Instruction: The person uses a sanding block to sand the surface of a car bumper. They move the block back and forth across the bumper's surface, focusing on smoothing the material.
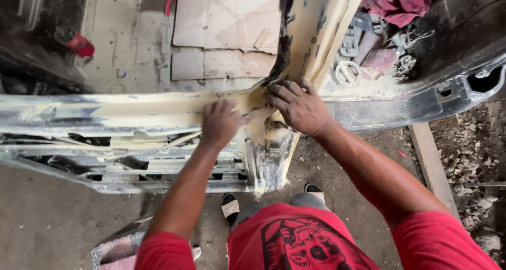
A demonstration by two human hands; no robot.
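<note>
A long car bumper (pixel 105 117) coated in beige filler lies across the view on a metal frame, and its corner bends away toward the top right. My left hand (pixel 220 123) presses on the filler-covered surface near that corner, fingers curled on what may be a small sanding piece; I cannot make it out. My right hand (pixel 298 106) lies flat on the corner itself, fingers spread toward the left. Both hands are dusty.
Flattened cardboard (pixel 226 32) lies on the concrete floor beyond the bumper. A black bumper part (pixel 421 104) runs off to the right, with small metal parts and a red rag (pixel 398 3) behind it. A wooden plank (pixel 432 164) and rubble lie at the right.
</note>
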